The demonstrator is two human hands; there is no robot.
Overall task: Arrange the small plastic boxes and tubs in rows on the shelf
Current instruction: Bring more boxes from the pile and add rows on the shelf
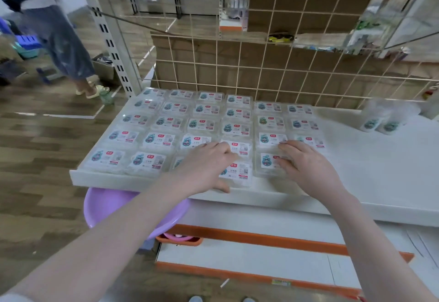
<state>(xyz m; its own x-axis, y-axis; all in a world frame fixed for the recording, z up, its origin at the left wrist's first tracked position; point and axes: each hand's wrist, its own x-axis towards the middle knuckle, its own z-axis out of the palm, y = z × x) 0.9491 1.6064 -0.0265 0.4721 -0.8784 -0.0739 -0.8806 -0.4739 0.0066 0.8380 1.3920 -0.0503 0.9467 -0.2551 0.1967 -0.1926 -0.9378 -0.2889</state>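
Several clear plastic boxes (pixel 164 139) with cartoon labels lie flat in rows on the left part of the white shelf (pixel 380 171). My left hand (pixel 204 166) rests on the front-row boxes, fingers curved over one and thumb at the shelf's front edge beside a labelled box (pixel 240 172). My right hand (pixel 306 166) lies with its fingers spread over a front-row box (pixel 267 161) and the box behind it. Two or three clear tubs (pixel 380 118) with the same labels stand at the shelf's back right, blurred.
A wire grid panel (pixel 237 69) with cardboard behind it backs the shelf. A purple basin (pixel 107 206) sits below the shelf's front left. Lower shelves with orange edging (pixel 261 237) are beneath. Another person (pixel 59 35) stands on the wooden floor at far left.
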